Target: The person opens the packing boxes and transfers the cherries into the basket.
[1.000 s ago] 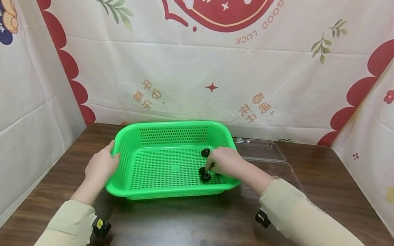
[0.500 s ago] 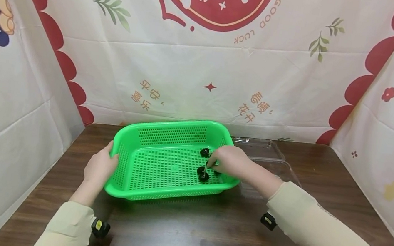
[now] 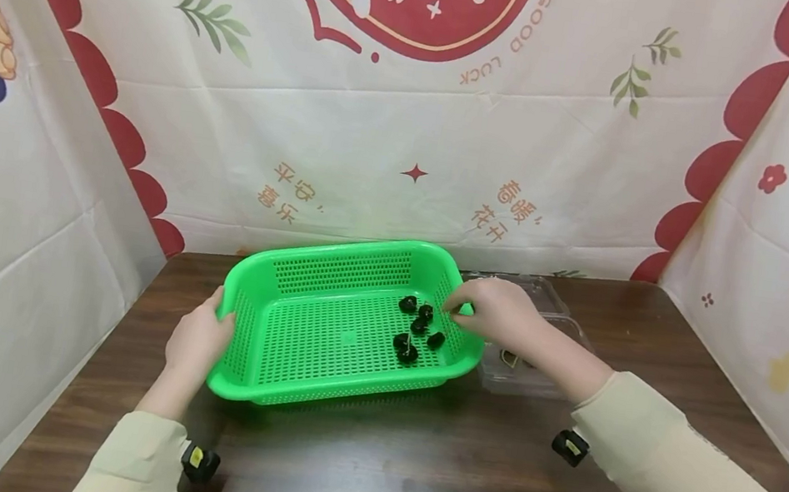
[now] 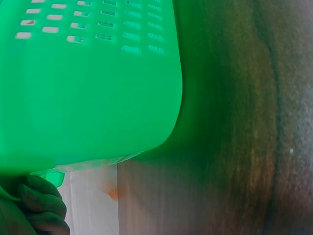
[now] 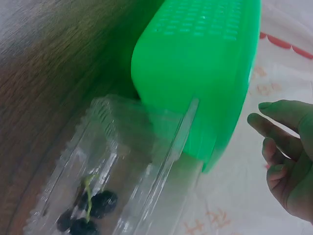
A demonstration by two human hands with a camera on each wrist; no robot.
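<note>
A green plastic basket with slotted walls stands on the table. My left hand grips its left rim, with the thumb inside; curled fingers show behind the rim in the left wrist view. Several dark grapes lie on the basket floor toward the right, some with a pale stem. My right hand hovers above the basket's right rim. In the right wrist view its thumb and forefinger are apart, and nothing is between them. Below it, a clear plastic box holds more dark grapes on a green stem.
The clear box stands against the basket's right side, and its clear lid lies behind it. A printed cloth hangs at the back and both sides of the brown wooden table.
My right hand has let go of the grape stem inside the basket, risen and moved right over the rim. More grapes are now visible there. The left hand keeps its grip.
</note>
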